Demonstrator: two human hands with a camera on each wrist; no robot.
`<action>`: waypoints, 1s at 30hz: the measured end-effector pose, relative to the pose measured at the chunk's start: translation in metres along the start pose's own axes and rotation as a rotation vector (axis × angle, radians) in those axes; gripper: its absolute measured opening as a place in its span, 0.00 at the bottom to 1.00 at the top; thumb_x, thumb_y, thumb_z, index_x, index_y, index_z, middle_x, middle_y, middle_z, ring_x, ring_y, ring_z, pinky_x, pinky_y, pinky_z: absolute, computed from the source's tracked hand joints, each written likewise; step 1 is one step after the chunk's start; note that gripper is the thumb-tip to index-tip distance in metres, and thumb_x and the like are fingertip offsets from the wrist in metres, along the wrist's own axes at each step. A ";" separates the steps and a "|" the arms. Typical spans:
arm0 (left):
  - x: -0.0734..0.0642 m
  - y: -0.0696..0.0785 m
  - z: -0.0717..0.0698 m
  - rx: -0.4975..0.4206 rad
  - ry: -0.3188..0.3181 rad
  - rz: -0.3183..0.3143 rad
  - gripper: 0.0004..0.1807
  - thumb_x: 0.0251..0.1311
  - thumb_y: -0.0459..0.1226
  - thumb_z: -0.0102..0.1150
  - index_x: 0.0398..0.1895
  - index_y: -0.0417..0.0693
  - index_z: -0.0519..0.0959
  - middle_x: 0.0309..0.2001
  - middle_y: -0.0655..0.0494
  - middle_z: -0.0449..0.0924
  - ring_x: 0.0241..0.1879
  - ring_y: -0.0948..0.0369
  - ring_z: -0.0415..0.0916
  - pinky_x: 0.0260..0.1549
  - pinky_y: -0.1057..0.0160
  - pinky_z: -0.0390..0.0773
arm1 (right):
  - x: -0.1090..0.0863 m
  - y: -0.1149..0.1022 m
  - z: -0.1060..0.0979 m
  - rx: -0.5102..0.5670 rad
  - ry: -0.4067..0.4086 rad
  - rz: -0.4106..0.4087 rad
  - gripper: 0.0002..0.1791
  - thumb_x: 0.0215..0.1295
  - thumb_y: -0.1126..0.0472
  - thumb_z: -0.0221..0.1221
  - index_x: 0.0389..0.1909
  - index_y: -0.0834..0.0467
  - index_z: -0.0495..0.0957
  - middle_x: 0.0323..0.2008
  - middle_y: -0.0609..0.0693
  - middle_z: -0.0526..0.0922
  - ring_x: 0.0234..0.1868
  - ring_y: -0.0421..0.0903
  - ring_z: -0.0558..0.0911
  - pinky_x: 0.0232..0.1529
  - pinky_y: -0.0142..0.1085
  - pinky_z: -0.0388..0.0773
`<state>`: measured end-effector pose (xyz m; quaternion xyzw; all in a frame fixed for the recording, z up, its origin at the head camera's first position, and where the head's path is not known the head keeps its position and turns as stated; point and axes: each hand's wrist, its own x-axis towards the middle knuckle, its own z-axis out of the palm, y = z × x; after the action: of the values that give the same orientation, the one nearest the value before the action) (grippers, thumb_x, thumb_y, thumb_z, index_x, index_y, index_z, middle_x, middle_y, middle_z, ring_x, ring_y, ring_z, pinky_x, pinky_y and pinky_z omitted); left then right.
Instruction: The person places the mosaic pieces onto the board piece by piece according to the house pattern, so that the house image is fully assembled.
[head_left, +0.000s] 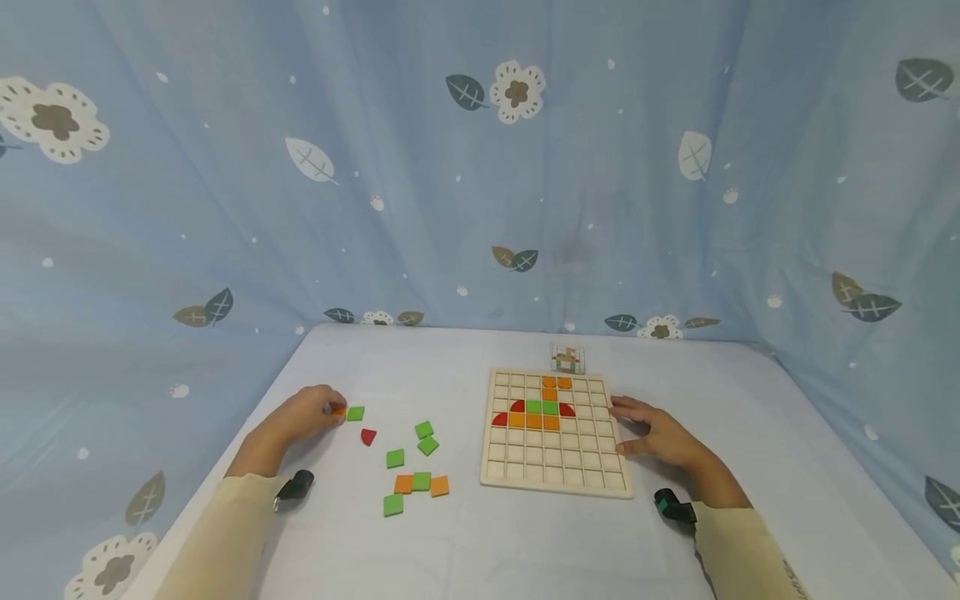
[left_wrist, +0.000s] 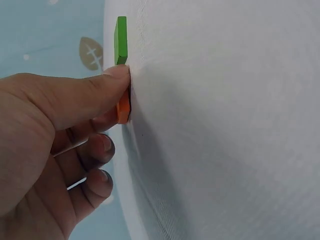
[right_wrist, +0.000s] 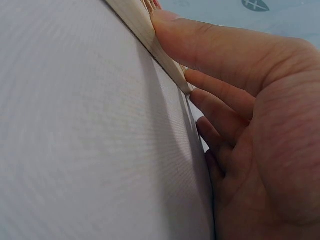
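Note:
At the left of the table my left hand pinches an orange tile between thumb and fingers, right at the white cloth. Just beyond its fingertips lies a green tile with a rounded corner, and a red quarter-round tile is to its right. My right hand rests with extended fingers and thumb along the right edge of a wooden grid board. On the board, orange tiles, green tiles and red quarter-round tiles form a figure in the upper rows.
Between left hand and board lie several loose green tiles and a few orange tiles. A small printed pattern card sits behind the board. Blue patterned curtain encloses the back and sides of the table.

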<state>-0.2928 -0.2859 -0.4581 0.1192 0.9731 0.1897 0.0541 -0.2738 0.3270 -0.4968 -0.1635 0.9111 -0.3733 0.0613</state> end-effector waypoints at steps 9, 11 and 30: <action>0.003 0.008 -0.004 0.055 0.025 0.016 0.11 0.58 0.30 0.64 0.45 0.41 0.82 0.39 0.52 0.78 0.43 0.51 0.73 0.50 0.45 0.74 | -0.002 0.000 0.002 0.013 0.010 -0.018 0.43 0.45 0.48 0.74 0.63 0.64 0.73 0.70 0.63 0.61 0.70 0.68 0.54 0.64 0.65 0.50; 0.006 0.012 -0.005 0.062 0.027 0.031 0.11 0.58 0.31 0.65 0.45 0.42 0.82 0.39 0.53 0.78 0.43 0.52 0.74 0.50 0.47 0.74 | -0.002 -0.001 0.003 0.014 0.014 -0.023 0.43 0.46 0.49 0.75 0.62 0.64 0.73 0.70 0.63 0.61 0.70 0.68 0.54 0.63 0.65 0.51; 0.036 0.065 0.005 0.099 -0.011 0.137 0.14 0.58 0.34 0.68 0.47 0.45 0.82 0.38 0.59 0.77 0.40 0.56 0.73 0.45 0.53 0.76 | -0.004 0.000 0.001 -0.011 0.018 -0.050 0.42 0.48 0.49 0.73 0.63 0.64 0.73 0.70 0.63 0.62 0.70 0.68 0.55 0.63 0.66 0.52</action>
<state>-0.3135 -0.2164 -0.4398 0.1891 0.9705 0.1441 0.0405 -0.2699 0.3280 -0.4973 -0.1834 0.9092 -0.3712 0.0427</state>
